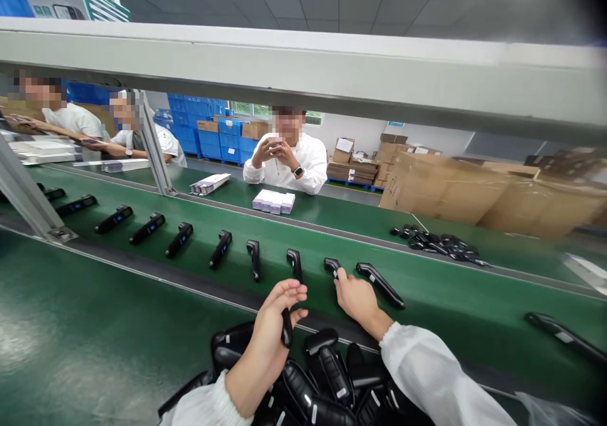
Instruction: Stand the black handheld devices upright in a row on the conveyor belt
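Black handheld devices lie spaced out in a row along the green belt [190, 268]. My right hand [358, 296] is closed on one black device [331, 264] on the belt, just left of another device [380, 284]. In front of the belt, my left hand [277, 318] is curled around a dark device [286, 328], its fingertips near a device [294, 263] on the belt. Below my hands is a heap of black devices [332, 372], partly hidden by my left forearm.
A white-grey beam [303, 66] crosses above the belt, with metal posts [154, 141] at the left. Across the belt, a person in white [308, 160] sits behind stacked small boxes [274, 201]. Black items [441, 244] lie piled at the far right.
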Motion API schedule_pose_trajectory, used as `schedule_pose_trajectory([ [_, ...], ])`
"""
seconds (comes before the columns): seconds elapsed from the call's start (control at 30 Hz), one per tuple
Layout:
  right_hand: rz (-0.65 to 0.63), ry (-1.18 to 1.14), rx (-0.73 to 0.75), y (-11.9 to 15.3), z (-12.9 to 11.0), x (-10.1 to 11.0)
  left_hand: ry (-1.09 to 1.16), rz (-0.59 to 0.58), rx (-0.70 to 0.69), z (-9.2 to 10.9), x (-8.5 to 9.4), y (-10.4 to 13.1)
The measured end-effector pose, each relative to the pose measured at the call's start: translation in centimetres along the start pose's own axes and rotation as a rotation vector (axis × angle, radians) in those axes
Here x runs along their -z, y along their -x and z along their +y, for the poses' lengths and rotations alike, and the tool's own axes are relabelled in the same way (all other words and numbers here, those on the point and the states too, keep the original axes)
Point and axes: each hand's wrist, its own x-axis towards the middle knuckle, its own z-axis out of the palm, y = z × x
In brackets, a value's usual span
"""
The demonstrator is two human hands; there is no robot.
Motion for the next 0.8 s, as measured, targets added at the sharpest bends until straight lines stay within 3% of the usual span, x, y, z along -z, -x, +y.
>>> schedule_pose_trajectory([
  [0.2,-0.073,-0.086,-0.056,0.9,1.6,0.8,0.047,-0.113,-0.027,-1.7,-2.5,-0.2],
  [0.43,-0.105,-0.083,-0.079,1.7,3.1,0.9,0.045,-0.034,0.035,-2.5,-1.2,-0.7],
  [0.57,-0.117,-0.069,-0.124,1.4,3.9,0.7,0.050,-0.055,0.048,-2.7,-1.7,-0.7],
  [0.7,-0.077,-0.082,-0.179,1.9,4.2,2.8,0.039,-0.122,0.023,-3.2,-3.1,-0.3],
  [0.8,0.072,-0.376,-0.167,3.5,2.7,5.6,0.022,-0.166,-0.064,-3.7,-3.9,-0.3],
])
